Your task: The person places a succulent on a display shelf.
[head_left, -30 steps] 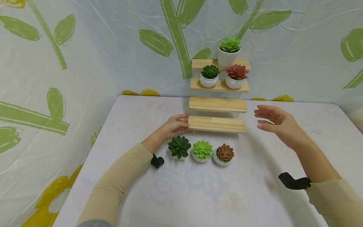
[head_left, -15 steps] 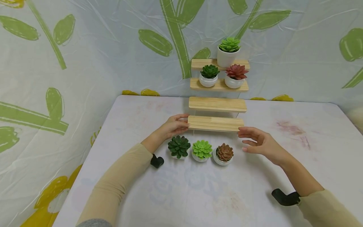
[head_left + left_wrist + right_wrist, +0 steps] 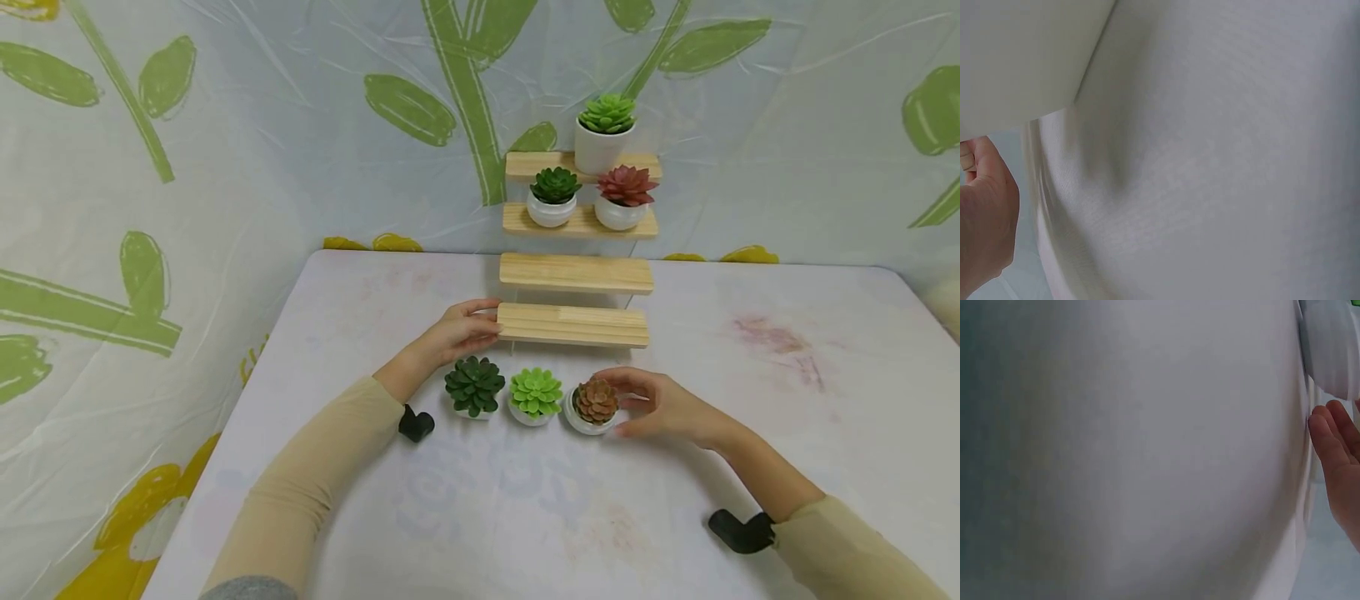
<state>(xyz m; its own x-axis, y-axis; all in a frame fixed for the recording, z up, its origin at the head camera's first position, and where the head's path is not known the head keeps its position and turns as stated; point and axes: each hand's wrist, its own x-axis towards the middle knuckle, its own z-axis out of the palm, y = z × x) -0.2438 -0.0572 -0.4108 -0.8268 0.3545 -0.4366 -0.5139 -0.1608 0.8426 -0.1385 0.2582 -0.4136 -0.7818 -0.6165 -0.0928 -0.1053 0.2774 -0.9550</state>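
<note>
My left hand (image 3: 456, 335) holds the left end of the lowest plank of a tiered wooden display stand (image 3: 573, 325), fingers behind and thumb in front. In the left wrist view, part of my left hand (image 3: 988, 212) shows at the left edge. My right hand (image 3: 660, 408) is at the right side of a brown succulent (image 3: 596, 402) in a round white pot, fingers spread around it. The right wrist view has my fingers (image 3: 1329, 434) just below a white pot (image 3: 1332, 350), apart from it. Left of the brown one stand a light green succulent (image 3: 536, 393) and a dark green succulent (image 3: 474, 387).
Higher tiers of the stand hold a dark green succulent (image 3: 553, 196), a red succulent (image 3: 625, 197) and, on top, a bright green succulent (image 3: 603, 133), all in white pots. A patterned cloth (image 3: 300, 125) hangs behind the white table (image 3: 525, 517).
My right hand has come leftward and down, past the right end of the lowest plank, to the brown succulent's pot. My left hand has stayed at the plank.
</note>
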